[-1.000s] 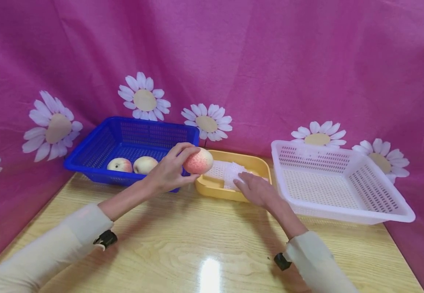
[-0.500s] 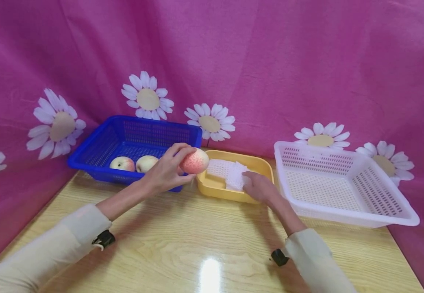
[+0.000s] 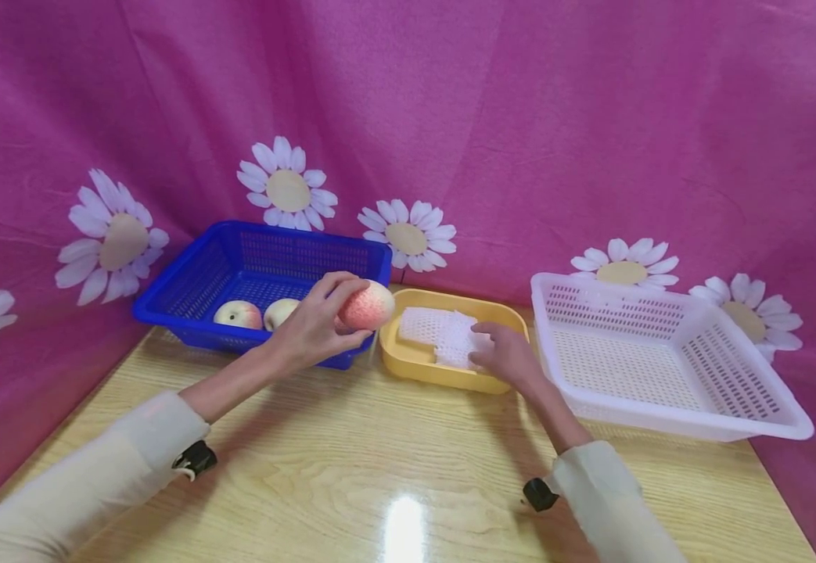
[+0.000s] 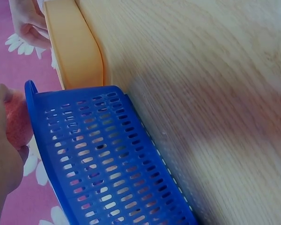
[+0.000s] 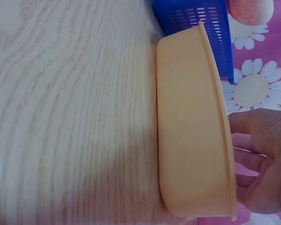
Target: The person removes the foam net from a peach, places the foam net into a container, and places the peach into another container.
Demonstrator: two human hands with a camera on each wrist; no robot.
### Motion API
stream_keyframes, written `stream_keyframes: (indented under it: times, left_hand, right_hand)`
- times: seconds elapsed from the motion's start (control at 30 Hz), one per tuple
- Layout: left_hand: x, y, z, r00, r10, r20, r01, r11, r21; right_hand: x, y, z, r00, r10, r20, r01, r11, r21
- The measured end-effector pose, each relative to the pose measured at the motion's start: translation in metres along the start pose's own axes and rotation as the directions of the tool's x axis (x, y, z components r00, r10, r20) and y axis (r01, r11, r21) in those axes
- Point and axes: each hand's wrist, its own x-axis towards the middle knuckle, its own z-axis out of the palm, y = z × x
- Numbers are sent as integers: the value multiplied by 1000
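My left hand (image 3: pixel 309 324) grips a pink-and-cream peach (image 3: pixel 368 305) between thumb and fingers, above the right end of the blue basket (image 3: pixel 203 338). Two more pale peaches, one a blushed peach (image 3: pixel 237 314) and one a cream peach (image 3: pixel 280 313), lie in that basket. White foam net sleeves (image 3: pixel 455 338) lie flat in the yellow tray (image 3: pixel 443 377). My right hand (image 3: pixel 508 352) reaches over the tray's right side, fingers bent and thumb apart at the sleeves' right edge. In the right wrist view, the tray wall (image 5: pixel 192 126) hides the sleeves.
A white perforated basket (image 3: pixel 661 414) stands at the right, close beside the tray. Wooden tabletop (image 3: pixel 379 446) stretches in front of the containers. Behind them hangs a magenta cloth (image 3: pixel 506 156) with daisies printed on it.
My left hand has drifted slightly left with the peach. My right hand's fingers have drawn from over the foam net sleeves to their right edge, bending more.
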Motion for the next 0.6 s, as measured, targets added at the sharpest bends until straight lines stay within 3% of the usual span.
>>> stream_keyframes:
  times: [0.37, 0.6]
  left_hand:
    - [1, -6, -4, 996, -25, -83, 33, 995, 93]
    - [-2, -11, -9, 994, -78, -82, 87, 990, 107]
  right_hand:
    - [7, -12, 1, 991, -38, -128, 38, 999, 1]
    - [9, -23, 1, 971, -125, -205, 125, 992, -15]
